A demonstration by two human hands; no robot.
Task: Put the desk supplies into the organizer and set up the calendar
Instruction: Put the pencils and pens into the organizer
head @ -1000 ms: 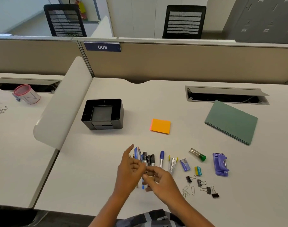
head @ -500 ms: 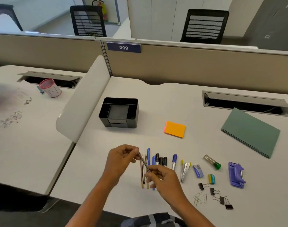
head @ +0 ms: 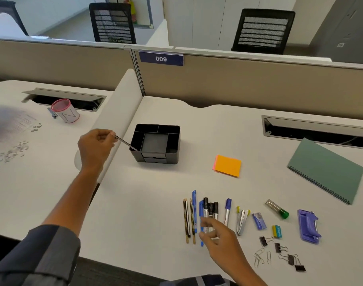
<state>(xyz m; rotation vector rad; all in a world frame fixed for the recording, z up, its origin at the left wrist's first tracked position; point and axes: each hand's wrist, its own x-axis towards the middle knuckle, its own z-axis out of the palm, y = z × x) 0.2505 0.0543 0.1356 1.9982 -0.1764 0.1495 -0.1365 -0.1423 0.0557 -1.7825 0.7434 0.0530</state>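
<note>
Pencil handling: my left hand (head: 97, 146) pinches one thin, dark, stiff pencil (head: 126, 143) by its upper end, tip at the black plastic compartmented organizer (head: 156, 144), left slot. My right hand (head: 218, 236), fingers loosely curled, reaches over the row of pens and markers (head: 210, 210); whether it grips one I cannot tell. Light, rigid, prone to rolling, I judge.

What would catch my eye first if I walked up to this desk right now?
Probably the left hand holding a thin pencil, its tip dipping into the near-left corner of the black organizer. Next, the neat row of pens and markers at the desk's near edge, with the right hand reaching over them, and the bright orange sticky notes mid-desk.
</note>
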